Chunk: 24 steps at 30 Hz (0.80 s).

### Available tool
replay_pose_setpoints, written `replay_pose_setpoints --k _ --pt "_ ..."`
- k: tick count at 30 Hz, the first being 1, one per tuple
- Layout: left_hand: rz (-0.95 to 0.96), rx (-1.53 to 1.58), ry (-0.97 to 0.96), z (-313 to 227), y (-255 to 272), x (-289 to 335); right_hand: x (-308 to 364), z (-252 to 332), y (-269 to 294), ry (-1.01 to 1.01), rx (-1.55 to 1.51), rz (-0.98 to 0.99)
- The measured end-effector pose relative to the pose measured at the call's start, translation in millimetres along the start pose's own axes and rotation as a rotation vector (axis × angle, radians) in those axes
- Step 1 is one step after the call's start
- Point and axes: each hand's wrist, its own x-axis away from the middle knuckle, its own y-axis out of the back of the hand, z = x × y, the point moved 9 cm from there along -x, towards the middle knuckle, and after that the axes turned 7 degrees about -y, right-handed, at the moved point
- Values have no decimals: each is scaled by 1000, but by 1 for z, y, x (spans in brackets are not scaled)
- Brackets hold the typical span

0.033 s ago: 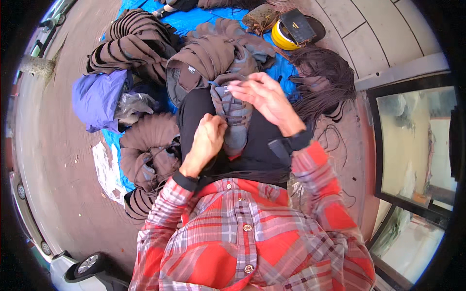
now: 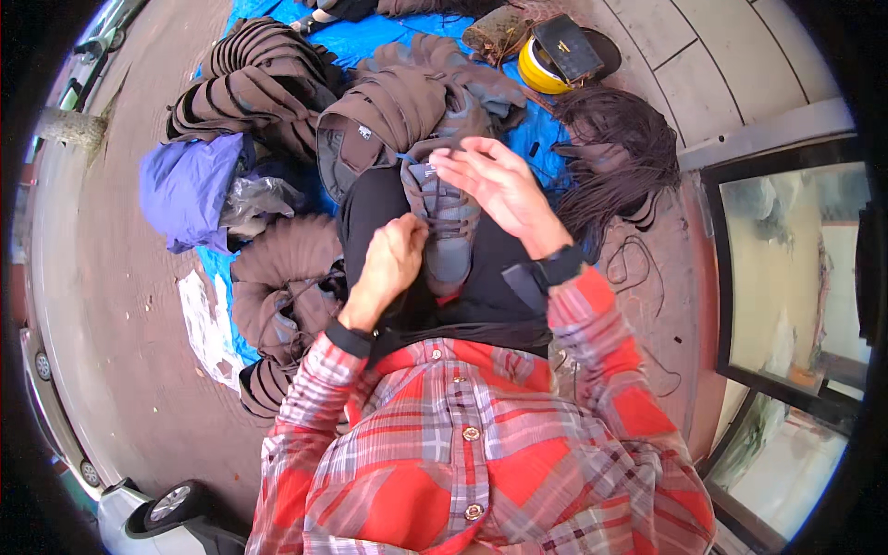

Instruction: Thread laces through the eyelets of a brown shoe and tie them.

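A grey-brown shoe upper point(image 2: 451, 248) with dark laces across its front lies over my lap, its toe pointing toward me. My left hand point(image 2: 388, 264) is closed in a pinch at the upper's left edge, by the laces; whatever its fingers hold is hidden. Over the upper's right side, near the tongue, my right hand point(image 2: 499, 190) is raised with its fingers stretched out and apart. Just beyond my knee point(image 2: 375, 208) sits a curved stack of nested brown uppers point(image 2: 393, 116).
More stacked uppers point(image 2: 254, 83) rest on a blue tarp point(image 2: 365, 42). Purple bag point(image 2: 185, 190) and another stack point(image 2: 282, 259) are at left. Dark laces point(image 2: 615, 148) are heaped at right, near a yellow round container point(image 2: 538, 74) bearing a black wallet point(image 2: 567, 48). A glass-fronted frame point(image 2: 786, 277) stands right.
My left hand has shifted very slightly left and away from me. My right hand has moved a little left, its fingers still spread. The upper stays on my lap.
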Motion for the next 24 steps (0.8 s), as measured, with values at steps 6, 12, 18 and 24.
replay_pose_setpoints --k 6,12,18,24 --pt "27 372 310 34 13 -10 1 -2 36 93 146 -178" --pt "327 -58 229 19 18 -13 44 100 136 391 -102 -357" --pt "445 64 -85 8 8 -6 156 218 247 646 -214 -586" --pt "33 50 -139 15 27 -26 265 306 309 908 88 -756"
